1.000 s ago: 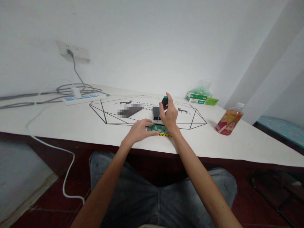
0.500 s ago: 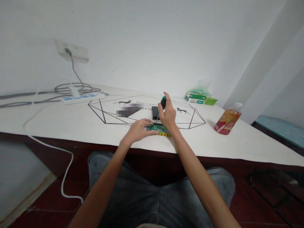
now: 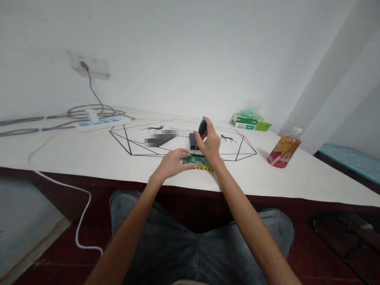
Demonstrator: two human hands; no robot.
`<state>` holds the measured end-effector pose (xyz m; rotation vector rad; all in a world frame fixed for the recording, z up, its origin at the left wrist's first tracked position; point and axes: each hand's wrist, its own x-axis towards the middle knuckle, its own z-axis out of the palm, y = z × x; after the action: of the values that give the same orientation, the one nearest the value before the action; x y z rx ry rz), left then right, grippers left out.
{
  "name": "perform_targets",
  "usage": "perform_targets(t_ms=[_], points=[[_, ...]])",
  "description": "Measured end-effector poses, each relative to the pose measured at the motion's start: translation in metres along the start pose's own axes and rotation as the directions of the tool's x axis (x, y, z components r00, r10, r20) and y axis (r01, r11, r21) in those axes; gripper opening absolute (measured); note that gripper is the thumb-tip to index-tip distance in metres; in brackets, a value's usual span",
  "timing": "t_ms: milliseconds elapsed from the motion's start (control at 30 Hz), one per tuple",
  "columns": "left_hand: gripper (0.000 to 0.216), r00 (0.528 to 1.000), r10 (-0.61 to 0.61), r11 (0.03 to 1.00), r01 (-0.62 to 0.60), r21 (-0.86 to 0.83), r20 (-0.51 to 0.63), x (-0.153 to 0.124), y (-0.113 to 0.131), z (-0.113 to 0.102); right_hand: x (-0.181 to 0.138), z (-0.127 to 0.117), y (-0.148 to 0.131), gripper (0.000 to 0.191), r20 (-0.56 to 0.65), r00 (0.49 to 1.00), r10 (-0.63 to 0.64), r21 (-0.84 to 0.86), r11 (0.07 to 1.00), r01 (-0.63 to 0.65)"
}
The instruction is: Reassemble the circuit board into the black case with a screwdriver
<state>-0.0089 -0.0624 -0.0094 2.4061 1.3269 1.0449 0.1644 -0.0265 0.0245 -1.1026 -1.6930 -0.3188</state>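
Note:
A green circuit board (image 3: 197, 160) with a yellow strip along its near edge lies on the white table close to me. My left hand (image 3: 173, 163) grips the board's left end, thumb along the near side and fingers on the far side. In my right hand (image 3: 210, 140) is a screwdriver (image 3: 203, 126) with a dark green handle, held tilted, its thin shaft pointing down to the left part of the board. The tip's exact contact point is too small to tell. Just behind the board stands a black box (image 3: 192, 141), partly hidden by my right hand.
A bottle of reddish drink (image 3: 285, 148) stands at the right. Green-and-white boxes (image 3: 245, 122) with a plastic bag sit near the wall. A power strip (image 3: 102, 123) and coiled cables lie at the left; a white cable (image 3: 65, 183) hangs over the edge. A dark blurred-out item (image 3: 160, 139) lies mid-table.
My right thumb and fingers have shifted slightly on the screwdriver handle, and its tilt differs a little. My left hand stays on the circuit board.

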Motion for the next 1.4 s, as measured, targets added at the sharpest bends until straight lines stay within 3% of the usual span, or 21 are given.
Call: perform_targets(t_ms=[200,367,900,1033,1167,1267,1400], points=[[0.05,1.0,-0.005,1.0,0.005,0.001,-0.008,0.0,-0.001,0.001,0.0,0.001,0.001,0.061,0.002,0.999,-0.048,-0.001,0.999,0.048],[0.052,1.0,0.007,1.0,-0.007,0.009,-0.009,0.0,-0.002,0.001,-0.001,0.003,0.001,0.064,-0.035,0.999,0.005,0.023,1.0,-0.005],[0.052,1.0,-0.004,1.0,0.004,0.006,0.004,0.0,-0.002,0.0,-0.002,-0.001,-0.001,0.057,0.012,1.0,0.006,-0.004,1.0,-0.006],[0.049,1.0,0.008,1.0,-0.007,-0.001,0.014,0.0,0.0,-0.001,0.001,-0.002,0.002,0.059,-0.097,0.985,0.144,0.026,0.99,-0.142],[0.051,1.0,0.008,1.0,-0.008,-0.008,0.016,0.0,0.001,-0.003,0.008,-0.017,0.023,0.061,-0.199,0.919,0.34,0.06,0.941,-0.334],[0.058,0.998,0.051,0.999,-0.05,-0.016,0.044,0.0,0.002,-0.003,0.009,-0.039,0.056,0.061,-0.162,0.884,0.438,-0.04,0.893,-0.449],[0.074,0.989,0.115,0.99,-0.122,0.068,0.098,0.0,0.004,-0.001,0.001,-0.064,0.104,0.057,0.017,0.803,0.596,-0.28,0.773,-0.569]])
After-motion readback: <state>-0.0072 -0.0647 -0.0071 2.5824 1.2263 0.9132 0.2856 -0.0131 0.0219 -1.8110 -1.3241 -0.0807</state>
